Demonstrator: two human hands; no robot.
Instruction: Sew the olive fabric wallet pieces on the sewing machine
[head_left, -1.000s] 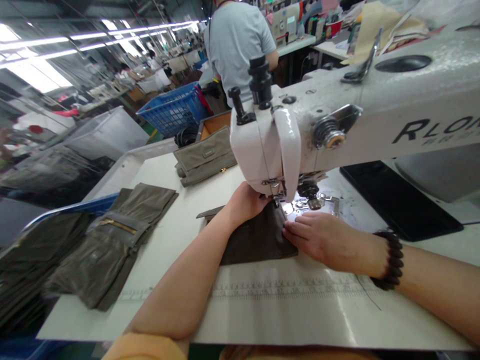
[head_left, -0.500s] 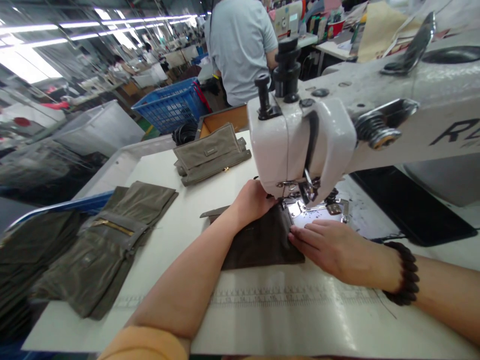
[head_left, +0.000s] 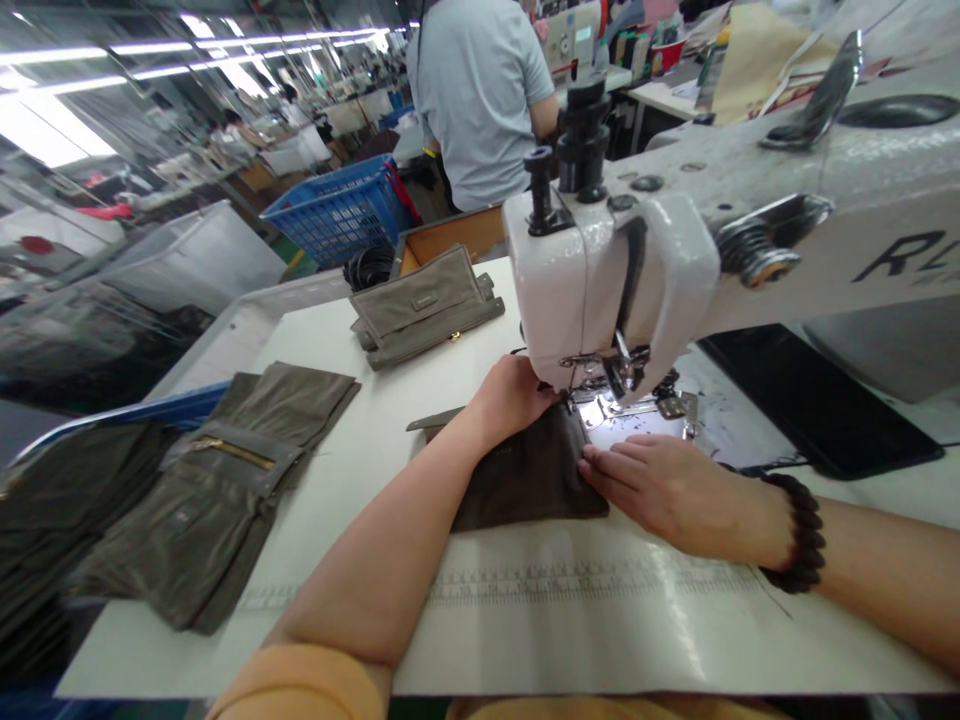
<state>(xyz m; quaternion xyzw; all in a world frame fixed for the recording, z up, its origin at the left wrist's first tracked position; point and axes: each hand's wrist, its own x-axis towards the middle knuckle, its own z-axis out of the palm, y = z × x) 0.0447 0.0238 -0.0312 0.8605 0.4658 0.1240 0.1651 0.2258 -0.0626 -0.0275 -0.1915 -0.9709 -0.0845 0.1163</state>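
Observation:
A dark brown piece of fabric or leather [head_left: 525, 480] lies flat under the head of a white sewing machine [head_left: 555, 290], its right edge beside the metal presser foot and plate [head_left: 600, 408]. My left hand [head_left: 514, 400] is on the far part of the piece, close by the needle area. Its fingers are curled in on the piece, and the tips are partly hidden by the machine head. My right hand [head_left: 660, 490], with a dark bead bracelet [head_left: 799, 535], lies with fingers stretched out against the piece's right edge, just in front of the plate.
Folded olive bags lie on the table: one [head_left: 427, 305] at the back, one with a zip [head_left: 232, 480] at the left, overlapping a blue bin [head_left: 187, 408]. A black phone-like slab [head_left: 825, 405] lies right. Beyond are a blue basket [head_left: 337, 215] and a person [head_left: 484, 100].
The view has shifted slightly. The brown piece's near edge sits a little farther from me, and both hands have moved very little, staying on the piece.

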